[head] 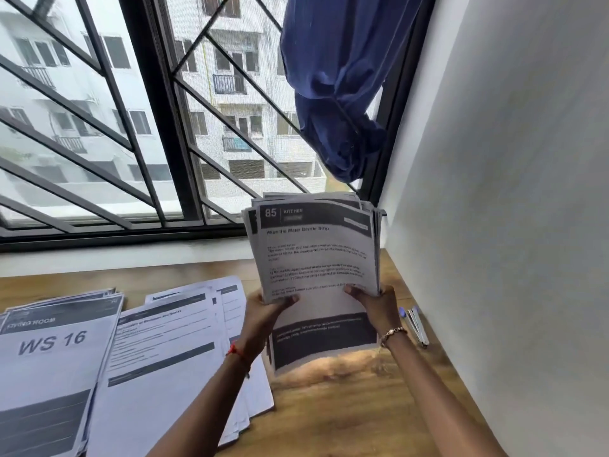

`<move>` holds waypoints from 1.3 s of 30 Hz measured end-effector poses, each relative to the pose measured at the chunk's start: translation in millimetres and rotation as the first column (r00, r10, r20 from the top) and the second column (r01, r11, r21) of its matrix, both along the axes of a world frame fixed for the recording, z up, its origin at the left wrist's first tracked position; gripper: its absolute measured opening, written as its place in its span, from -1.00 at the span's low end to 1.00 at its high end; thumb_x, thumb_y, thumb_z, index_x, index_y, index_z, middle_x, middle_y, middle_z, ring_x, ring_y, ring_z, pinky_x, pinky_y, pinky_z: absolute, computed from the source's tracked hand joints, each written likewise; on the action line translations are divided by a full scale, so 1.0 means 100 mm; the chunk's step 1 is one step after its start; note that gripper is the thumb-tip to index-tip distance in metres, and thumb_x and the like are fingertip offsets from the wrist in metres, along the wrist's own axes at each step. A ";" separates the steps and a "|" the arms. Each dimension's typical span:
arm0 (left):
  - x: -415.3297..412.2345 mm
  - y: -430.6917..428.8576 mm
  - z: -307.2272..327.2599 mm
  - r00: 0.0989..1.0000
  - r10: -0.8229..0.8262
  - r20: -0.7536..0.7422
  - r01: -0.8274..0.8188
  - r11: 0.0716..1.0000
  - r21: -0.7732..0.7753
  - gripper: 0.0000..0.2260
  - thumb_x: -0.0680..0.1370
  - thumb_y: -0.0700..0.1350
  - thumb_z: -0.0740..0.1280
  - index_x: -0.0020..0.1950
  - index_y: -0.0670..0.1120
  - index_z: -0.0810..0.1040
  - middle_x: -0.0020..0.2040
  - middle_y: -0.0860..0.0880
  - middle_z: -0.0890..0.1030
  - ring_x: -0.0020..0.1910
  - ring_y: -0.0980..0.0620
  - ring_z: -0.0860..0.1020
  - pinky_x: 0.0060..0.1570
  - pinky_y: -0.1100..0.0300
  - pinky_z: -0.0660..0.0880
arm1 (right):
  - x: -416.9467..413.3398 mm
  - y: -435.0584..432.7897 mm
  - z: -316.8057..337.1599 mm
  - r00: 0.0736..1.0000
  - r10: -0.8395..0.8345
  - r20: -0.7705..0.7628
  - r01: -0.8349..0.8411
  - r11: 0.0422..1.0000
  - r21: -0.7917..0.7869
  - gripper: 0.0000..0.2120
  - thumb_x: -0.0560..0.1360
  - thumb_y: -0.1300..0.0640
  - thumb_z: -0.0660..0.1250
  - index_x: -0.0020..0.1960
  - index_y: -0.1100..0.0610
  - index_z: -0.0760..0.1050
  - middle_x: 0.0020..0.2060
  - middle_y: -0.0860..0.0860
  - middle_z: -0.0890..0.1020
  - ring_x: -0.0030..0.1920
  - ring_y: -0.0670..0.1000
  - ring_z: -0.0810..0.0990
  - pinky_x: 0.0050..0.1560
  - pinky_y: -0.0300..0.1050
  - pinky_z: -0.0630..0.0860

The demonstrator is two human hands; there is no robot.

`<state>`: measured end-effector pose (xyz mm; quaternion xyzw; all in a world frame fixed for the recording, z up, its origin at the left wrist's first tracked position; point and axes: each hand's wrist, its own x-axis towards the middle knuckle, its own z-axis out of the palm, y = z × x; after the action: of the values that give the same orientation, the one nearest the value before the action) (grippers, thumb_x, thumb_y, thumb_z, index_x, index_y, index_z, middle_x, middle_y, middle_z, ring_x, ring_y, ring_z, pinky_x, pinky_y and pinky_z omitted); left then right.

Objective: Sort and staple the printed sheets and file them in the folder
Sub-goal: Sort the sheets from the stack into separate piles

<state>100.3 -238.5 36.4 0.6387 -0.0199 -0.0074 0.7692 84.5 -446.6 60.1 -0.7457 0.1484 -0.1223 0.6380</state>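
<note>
We see the barred window (pixel 131 110) filling the view from 9 to 12 o'clock, and a plain white wall (pixel 510 192) taking the whole side at 3 o'clock. The wooden desk (pixel 346 407) runs along the bottom from 8 to 5 o'clock, meeting the wall in a corner. A blue curtain (pixel 333 94) hangs bunched at 1 o'clock, in front of the window frame. At 7 o'clock, loose printed sheets (pixel 171 357) lie fanned flat on the desk, overlapping one another, and at 8 o'clock just beside them sits a pile (pixel 49 357) whose top page reads "WS 16". The stack of printed sheets (pixel 316 252) is held upright above the desk near the centre, towards 5 o'clock, its front page headed "85 KITCHEN"; 1 sheet with a dark band reaches lower than the rest. Our left hand (pixel 263 311) grips the stack's lower left edge, thumb on the front page, and our right hand (pixel 375 308) grips the lower right edge the same way. At 4 o'clock, against the wall, lies a small silver and blue item (pixel 415 324), too blurred to name. A beaded bracelet (pixel 393 334) circles the right wrist, a red thread (pixel 239 352) the left.
</note>
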 end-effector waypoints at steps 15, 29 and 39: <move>0.29 0.17 0.00 0.958 0.148 -0.244 -0.209 0.946 -0.249 -0.81 0.44 -0.43 0.32 -0.01 -0.22 0.56 -0.26 0.00 0.69 -0.27 0.01 0.63 -0.20 0.20 0.61 | -0.06 -0.32 -0.03 0.980 0.048 -0.192 0.030 0.923 0.384 -0.43 0.25 -0.19 0.47 0.09 0.16 0.55 -0.12 0.07 0.65 -0.19 0.09 0.66 -0.17 -0.01 0.62; 0.14 0.08 -0.03 0.933 0.101 -0.346 -0.213 0.929 -0.304 -0.79 0.44 -0.34 0.37 -0.03 -0.06 0.53 -0.16 0.03 0.67 -0.07 -0.05 0.56 -0.04 0.05 0.53 | -0.04 0.05 -0.20 0.971 -0.139 -0.192 0.222 0.818 0.530 -0.67 0.28 0.48 0.44 -0.01 0.30 0.46 -0.02 0.18 0.57 0.00 0.14 0.55 0.22 0.15 0.47; 0.53 0.70 0.28 0.978 -0.163 -0.131 0.187 0.960 0.208 -0.40 0.27 0.01 0.52 0.26 0.00 0.41 -0.18 0.00 0.69 -0.16 0.05 0.65 -0.21 0.18 0.53 | 0.02 -0.56 -0.10 0.994 -0.091 -0.058 0.093 0.995 0.041 -0.61 0.28 0.46 0.47 0.09 0.43 0.51 -0.04 0.17 0.62 -0.27 -0.15 0.64 -0.05 -0.17 0.59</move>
<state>153.4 -168.2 64.5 0.7137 -0.0318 -0.1138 0.6904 86.1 -502.9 50.5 -0.7272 0.2030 -0.1274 0.6432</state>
